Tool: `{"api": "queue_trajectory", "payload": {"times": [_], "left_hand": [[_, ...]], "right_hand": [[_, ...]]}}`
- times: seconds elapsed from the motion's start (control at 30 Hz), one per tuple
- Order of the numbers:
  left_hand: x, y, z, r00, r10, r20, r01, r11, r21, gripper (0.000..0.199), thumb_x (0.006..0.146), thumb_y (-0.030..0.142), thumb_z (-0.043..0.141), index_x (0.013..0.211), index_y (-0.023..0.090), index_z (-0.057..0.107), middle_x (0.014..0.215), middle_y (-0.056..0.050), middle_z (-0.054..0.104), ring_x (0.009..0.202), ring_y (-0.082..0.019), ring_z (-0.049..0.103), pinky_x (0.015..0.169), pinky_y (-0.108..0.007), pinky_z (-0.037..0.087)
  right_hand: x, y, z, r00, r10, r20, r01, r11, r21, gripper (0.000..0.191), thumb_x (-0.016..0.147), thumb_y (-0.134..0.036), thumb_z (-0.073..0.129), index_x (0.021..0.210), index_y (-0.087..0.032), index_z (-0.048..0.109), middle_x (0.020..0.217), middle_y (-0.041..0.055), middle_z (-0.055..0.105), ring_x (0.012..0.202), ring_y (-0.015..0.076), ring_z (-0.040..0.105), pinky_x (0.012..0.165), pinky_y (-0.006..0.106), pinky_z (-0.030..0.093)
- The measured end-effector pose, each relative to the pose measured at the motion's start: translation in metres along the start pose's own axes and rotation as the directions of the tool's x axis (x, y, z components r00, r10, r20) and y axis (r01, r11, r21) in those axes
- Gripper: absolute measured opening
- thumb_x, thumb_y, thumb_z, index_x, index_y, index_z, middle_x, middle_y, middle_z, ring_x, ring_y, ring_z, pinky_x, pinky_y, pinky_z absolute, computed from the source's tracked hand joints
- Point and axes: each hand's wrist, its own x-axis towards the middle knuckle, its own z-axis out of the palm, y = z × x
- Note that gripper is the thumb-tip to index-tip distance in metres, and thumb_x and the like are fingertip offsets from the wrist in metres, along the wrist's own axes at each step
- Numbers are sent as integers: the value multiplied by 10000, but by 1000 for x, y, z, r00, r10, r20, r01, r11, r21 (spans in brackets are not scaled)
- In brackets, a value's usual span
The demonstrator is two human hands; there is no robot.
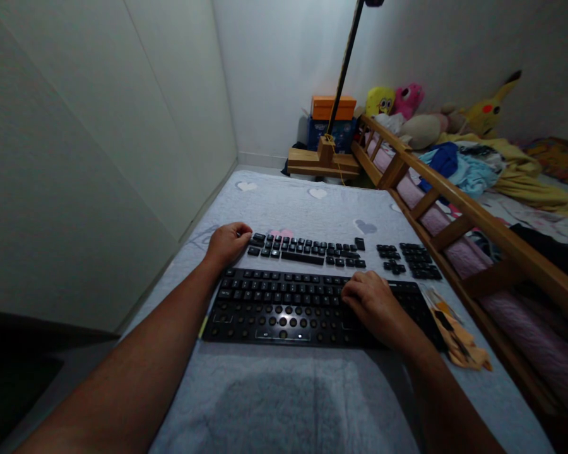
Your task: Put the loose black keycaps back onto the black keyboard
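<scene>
1 part-bare kbd (284, 310) under R hand (372, 301), L hand (229, 243) by keycaps (303, 258)

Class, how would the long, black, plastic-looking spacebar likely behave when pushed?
The long, black, plastic-looking spacebar is probably stiff, as its straight shape suggests. Being slim, it is likely light. Lying flat on the pale blue fabric cover, it should probably slide rather than roll.

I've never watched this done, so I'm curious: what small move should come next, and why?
Perhaps the right hand should work the key spot beneath it: it bends over the keyboard, whose upper rows wear keycaps while some lower rows are bare.
</scene>
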Motion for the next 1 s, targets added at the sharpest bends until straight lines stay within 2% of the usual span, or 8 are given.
{"api": "queue_trajectory", "payload": {"times": [0.2, 0.67, 1.0], "left_hand": [[0, 2, 0, 1000, -14, 3, 13, 1000, 12, 262, 758, 353, 544, 863, 204, 732, 863, -55, 748, 817, -216, 667, 755, -303, 461], [-1, 2, 0, 1000, -29, -1, 29, 1000, 0, 268, 750, 361, 544, 859, 206, 733, 843, -53, 743, 778, -213, 663, 732, -304, 457], [-1, 1, 0, 1000, -8, -2, 8, 1000, 11, 270, 759, 362, 540, 859, 201, 733, 857, -54, 745, 788, -210, 660, 751, -303, 460]], "right_hand": [[-2, 3, 2, 999, 31, -34, -28, 996, 84, 112, 886, -187, 581, 808, -214, 657, 904, 52, 624, 934, 233, 527, 829, 368, 391], [1, -2, 4, 999, 17, -34, -17, 1000, -7, 145, 902, -158, 558, 808, -213, 652, 892, 52, 617, 905, 230, 503, 798, 355, 363], [-10, 0, 25, 980, -49, -193, 20, 989, -148, 170, 947, -159, 508, 829, -213, 618, 884, 48, 584, 887, 217, 484, 779, 346, 332]]}}
